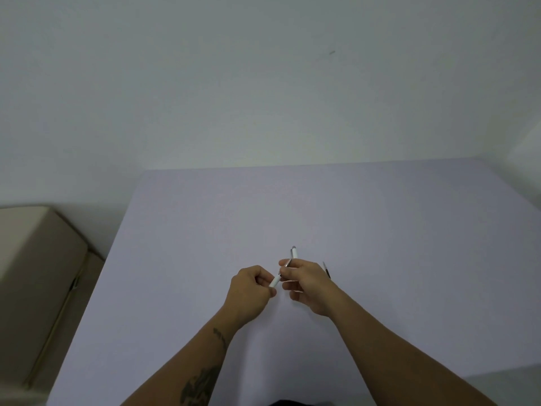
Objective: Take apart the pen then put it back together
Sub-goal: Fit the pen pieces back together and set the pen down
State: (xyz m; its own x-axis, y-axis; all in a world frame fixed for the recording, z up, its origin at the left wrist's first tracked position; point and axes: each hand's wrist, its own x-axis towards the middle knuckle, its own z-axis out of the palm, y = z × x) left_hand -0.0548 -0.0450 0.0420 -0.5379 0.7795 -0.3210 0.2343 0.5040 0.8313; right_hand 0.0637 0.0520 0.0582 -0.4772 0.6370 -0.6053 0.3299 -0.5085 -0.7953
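Two hands hold a white pen above a pale table.

The left hand (248, 287) pinches the lower white end of the pen (285, 268), and the right hand (307, 284) grips its middle, with the grey tip pointing away from the person. A thin dark refill (326, 269) lies on the table (205, 230) just beside the right hand. A beige box (35, 273) stands to the left of the table.

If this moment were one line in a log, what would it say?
left hand: holds lower white pen barrel | right hand: holds upper pen barrel | thin dark part: on table, right of hands | stage: unclear
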